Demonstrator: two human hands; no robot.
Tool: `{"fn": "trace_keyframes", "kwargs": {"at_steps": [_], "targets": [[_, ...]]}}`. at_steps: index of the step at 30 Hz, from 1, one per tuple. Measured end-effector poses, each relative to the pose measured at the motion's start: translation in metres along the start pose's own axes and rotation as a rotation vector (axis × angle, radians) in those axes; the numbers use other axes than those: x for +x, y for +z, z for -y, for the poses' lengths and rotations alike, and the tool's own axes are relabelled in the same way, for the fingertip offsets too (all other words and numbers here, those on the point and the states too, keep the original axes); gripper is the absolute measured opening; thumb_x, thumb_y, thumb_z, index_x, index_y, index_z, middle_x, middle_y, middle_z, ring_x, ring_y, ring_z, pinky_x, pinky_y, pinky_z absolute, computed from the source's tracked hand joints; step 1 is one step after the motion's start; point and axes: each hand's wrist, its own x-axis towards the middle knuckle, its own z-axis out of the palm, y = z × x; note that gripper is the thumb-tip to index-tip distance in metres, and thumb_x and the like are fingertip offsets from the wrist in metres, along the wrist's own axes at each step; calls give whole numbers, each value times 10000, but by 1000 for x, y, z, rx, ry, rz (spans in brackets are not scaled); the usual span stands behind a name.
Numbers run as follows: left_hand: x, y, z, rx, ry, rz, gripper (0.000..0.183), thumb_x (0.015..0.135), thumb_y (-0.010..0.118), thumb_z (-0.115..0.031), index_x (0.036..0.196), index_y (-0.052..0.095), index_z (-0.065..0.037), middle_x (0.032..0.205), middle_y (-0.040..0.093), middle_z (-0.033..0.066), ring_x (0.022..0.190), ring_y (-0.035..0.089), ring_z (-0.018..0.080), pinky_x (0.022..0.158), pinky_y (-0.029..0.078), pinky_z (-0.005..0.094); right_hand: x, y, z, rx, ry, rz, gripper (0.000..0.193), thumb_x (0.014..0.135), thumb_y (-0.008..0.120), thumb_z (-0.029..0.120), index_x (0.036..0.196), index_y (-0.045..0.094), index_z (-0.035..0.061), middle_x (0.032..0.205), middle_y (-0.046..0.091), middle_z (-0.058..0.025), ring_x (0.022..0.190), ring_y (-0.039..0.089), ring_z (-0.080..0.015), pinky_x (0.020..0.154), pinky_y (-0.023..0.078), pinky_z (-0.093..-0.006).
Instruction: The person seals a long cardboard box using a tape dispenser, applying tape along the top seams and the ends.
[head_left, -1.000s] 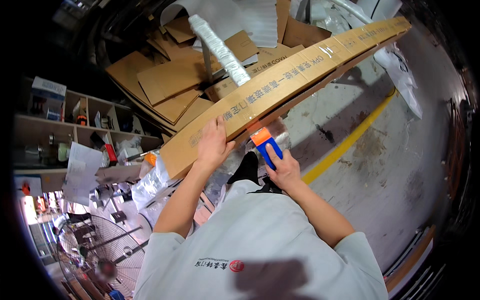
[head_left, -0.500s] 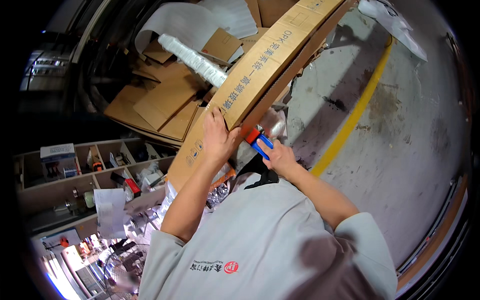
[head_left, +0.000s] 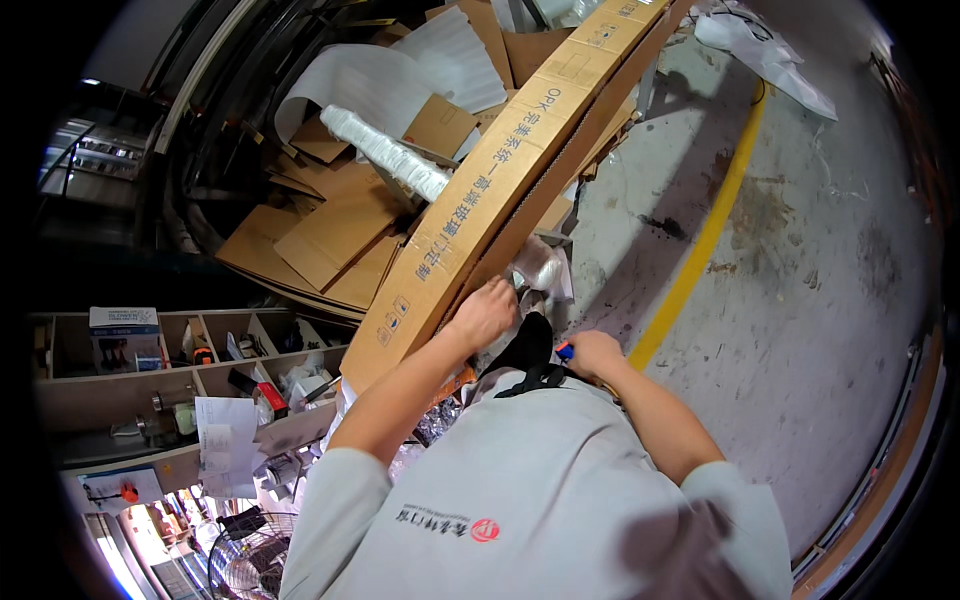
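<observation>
Here the long cardboard box (head_left: 500, 170) runs diagonally, from lower left to upper right. The left hand (head_left: 484, 312) grips its lower edge, fingers curled. The right hand (head_left: 594, 354) is closed around a blue tool (head_left: 565, 350).

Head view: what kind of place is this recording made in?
Most likely a warehouse or packing workshop. A pile of flattened cardboard lies on the floor, a yellow line is painted on the bare concrete, and open shelves at the left hold small boxes and tools.
</observation>
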Motion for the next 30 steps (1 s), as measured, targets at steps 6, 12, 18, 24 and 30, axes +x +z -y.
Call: {"fn": "trace_keyframes", "kwargs": {"at_steps": [6,12,18,24,30], "targets": [[26,63,-10,171,175,485,232,884,608,-244,874,823,-157,961,777,117,1027,687,274,1029,441,442,-65,18,-70,420,85,-281,605,727,806,303,1270,688,61,1050,729,-228,1007,708,-360,878,555,-407],[41,9,-44,-1451,-532,269,421,1001,486,-337,936,782,-45,990,762,104,949,682,223,918,493,362,-130,-7,-37,422,-406,-1007,623,767,838,178,1358,642,145,830,592,-185,697,618,-363,644,525,-420],[-8,-102,-59,-1970,-604,-90,477,1030,415,-403,1017,730,-44,926,715,49,888,605,134,821,479,306,-109,-4,-22,302,-867,-1125,772,640,892,125,1368,637,115,779,539,-117,619,549,-285,537,469,-386],[-62,-142,-73,-1715,-656,-146,352,994,553,-261,861,679,41,678,578,-6,667,490,78,594,427,302,-99,-10,8,368,-1075,-1019,777,612,926,162,1337,649,116,783,551,-112,610,532,-268,528,443,-361],[-101,-130,-78,-1324,-460,-528,246,1012,497,-130,970,655,54,927,661,211,859,613,353,786,500,389,-102,-7,45,368,-1152,-949,825,618,919,123,1378,597,122,860,606,-125,646,560,-281,542,452,-366]]}}
